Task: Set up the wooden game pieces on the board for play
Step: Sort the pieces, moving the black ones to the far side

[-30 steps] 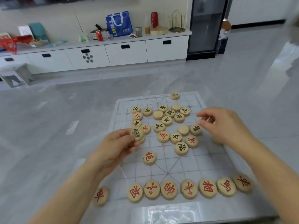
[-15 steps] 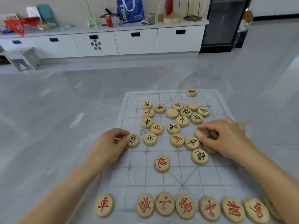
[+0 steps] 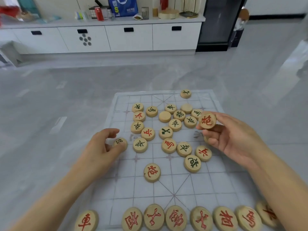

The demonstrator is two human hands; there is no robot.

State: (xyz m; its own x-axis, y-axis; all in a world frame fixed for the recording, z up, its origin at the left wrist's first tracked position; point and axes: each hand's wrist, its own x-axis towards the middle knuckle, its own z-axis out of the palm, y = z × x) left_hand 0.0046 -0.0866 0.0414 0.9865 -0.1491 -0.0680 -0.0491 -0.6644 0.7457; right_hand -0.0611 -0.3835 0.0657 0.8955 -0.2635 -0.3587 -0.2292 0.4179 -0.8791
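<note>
Right grip (image 3: 233,139): red piece (image 3: 207,120), face toward camera; left grip (image 3: 101,147): black piece (image 3: 119,141)

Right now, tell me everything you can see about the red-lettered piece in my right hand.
The red-lettered piece is a round, flat disc of pale wood with one red character on its face. The right hand pinches it at the rim and holds it up over the right side of the board, face tilted toward the camera. Its back is hidden.
</note>
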